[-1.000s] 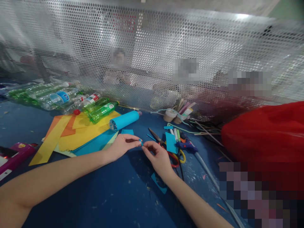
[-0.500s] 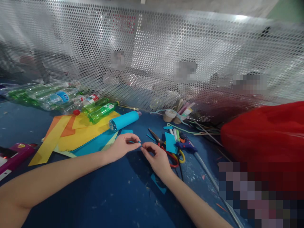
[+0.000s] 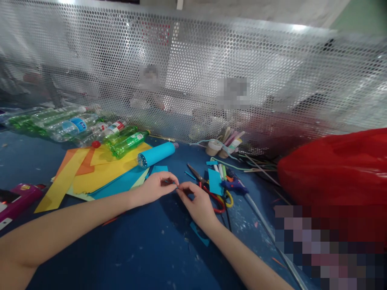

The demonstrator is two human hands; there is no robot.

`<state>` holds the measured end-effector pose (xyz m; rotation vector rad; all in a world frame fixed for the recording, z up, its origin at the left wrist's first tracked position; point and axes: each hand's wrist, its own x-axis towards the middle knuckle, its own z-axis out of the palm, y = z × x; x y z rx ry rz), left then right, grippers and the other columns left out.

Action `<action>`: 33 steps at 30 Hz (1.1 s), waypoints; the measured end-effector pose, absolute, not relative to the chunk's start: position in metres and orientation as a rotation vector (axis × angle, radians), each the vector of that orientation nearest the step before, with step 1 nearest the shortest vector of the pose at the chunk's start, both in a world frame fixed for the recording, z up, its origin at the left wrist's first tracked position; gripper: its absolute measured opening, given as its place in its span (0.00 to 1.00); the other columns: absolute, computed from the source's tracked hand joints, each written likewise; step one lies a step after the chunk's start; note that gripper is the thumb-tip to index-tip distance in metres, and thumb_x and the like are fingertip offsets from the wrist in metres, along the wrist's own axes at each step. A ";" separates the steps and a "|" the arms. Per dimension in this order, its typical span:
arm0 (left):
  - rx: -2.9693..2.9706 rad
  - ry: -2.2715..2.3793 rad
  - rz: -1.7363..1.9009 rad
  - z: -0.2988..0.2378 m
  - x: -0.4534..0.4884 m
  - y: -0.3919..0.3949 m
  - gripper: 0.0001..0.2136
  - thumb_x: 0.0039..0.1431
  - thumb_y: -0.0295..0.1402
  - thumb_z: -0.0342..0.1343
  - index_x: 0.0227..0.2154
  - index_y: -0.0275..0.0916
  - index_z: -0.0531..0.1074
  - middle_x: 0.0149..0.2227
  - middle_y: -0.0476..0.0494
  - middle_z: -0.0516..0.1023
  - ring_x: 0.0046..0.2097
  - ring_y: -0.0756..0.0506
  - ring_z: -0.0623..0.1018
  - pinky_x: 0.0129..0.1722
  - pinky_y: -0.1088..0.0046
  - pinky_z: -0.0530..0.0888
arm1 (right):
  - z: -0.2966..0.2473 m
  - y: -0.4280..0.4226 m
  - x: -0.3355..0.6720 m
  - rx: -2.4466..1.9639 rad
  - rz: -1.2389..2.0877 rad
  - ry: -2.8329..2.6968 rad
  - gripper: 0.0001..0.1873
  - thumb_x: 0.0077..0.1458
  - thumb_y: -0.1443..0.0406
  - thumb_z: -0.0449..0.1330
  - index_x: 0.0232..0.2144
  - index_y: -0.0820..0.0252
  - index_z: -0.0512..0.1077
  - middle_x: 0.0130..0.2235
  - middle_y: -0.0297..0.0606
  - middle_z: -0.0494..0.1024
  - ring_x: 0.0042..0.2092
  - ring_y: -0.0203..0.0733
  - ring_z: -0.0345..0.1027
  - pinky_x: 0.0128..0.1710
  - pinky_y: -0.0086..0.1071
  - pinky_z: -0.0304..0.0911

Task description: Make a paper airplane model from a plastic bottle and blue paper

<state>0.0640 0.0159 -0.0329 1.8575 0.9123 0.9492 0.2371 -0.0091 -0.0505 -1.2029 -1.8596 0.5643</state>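
Observation:
Above the blue table, my left hand (image 3: 157,187) and my right hand (image 3: 197,200) meet at the fingertips. Both are closed in a pinch on a tiny blue piece of paper (image 3: 177,186), mostly hidden by the fingers. Behind my left hand lies a bottle wrapped in blue paper (image 3: 157,154), on its side. Scissors with red handles (image 3: 216,204) lie just beyond my right hand, partly under a blue paper rectangle (image 3: 215,182). A blue paper scrap (image 3: 199,234) rests below my right wrist.
Coloured paper sheets (image 3: 105,176) and several plastic bottles (image 3: 75,125) lie at the left. A glue gun (image 3: 236,185), markers (image 3: 222,171) and small tubs (image 3: 213,148) stand or lie right of centre. A perforated metal screen (image 3: 187,72) runs behind; a red bag-like thing (image 3: 335,169) bulges at right.
Both hands stay pinched together at nearly the same spot, with slight finger movement. The whole view has shifted a little; the things on the table keep their places.

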 end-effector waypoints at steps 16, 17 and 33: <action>1.959 1.125 0.994 -0.019 0.041 0.050 0.08 0.54 0.35 0.54 0.31 0.38 0.76 0.32 0.44 0.79 0.36 0.45 0.77 0.37 0.71 0.71 | -0.046 0.017 0.266 -1.398 0.243 -2.050 0.08 0.53 0.65 0.54 0.29 0.57 0.74 0.32 0.38 0.78 0.32 0.44 0.72 0.31 0.34 0.64; 2.010 1.161 0.967 -0.017 0.038 0.053 0.09 0.56 0.36 0.53 0.31 0.38 0.76 0.31 0.44 0.79 0.35 0.45 0.77 0.36 0.70 0.71 | -0.046 0.021 0.268 -1.431 0.207 -2.078 0.08 0.52 0.65 0.54 0.29 0.57 0.74 0.31 0.38 0.78 0.31 0.43 0.71 0.30 0.34 0.64; 2.687 1.026 0.581 -0.040 0.032 0.059 0.08 0.53 0.36 0.55 0.32 0.39 0.74 0.33 0.45 0.76 0.37 0.44 0.74 0.39 0.71 0.67 | 0.002 0.014 0.211 -1.388 0.078 -1.988 0.09 0.56 0.63 0.52 0.33 0.57 0.72 0.30 0.38 0.78 0.30 0.43 0.71 0.30 0.32 0.60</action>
